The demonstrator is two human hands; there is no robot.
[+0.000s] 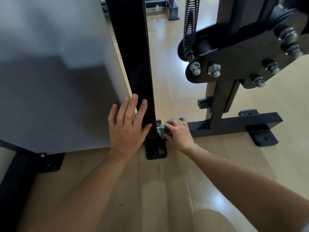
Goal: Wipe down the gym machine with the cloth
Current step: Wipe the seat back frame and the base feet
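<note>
Down at the lower middle of the frame, the right hand (179, 133) has its fingers curled over a bunched green cloth (176, 118), gripping it and pressing it against the low end of the gym machine (220, 101), right where the black base bar (234, 124) meets the foot of the tall black post (133, 64). Bits of the cloth stick out above the knuckles and to the left of the fingertips, touching the post's bottom edge.

Just left of it, the left hand (128, 128) lies flat with its fingers straight and spread apart. The palm and fingers rest across the lower part of the post and the edge of the grey panel (50, 81) that fills the left of the frame; it holds nothing.

Below the two hands the post ends in a black foot plate (156, 152) sitting on the pale wooden floor (167, 190). In the upper right hangs a black bracket plate (242, 62) studded with bolts, and a coiled spring (191, 22) runs up from it toward the top edge
</note>
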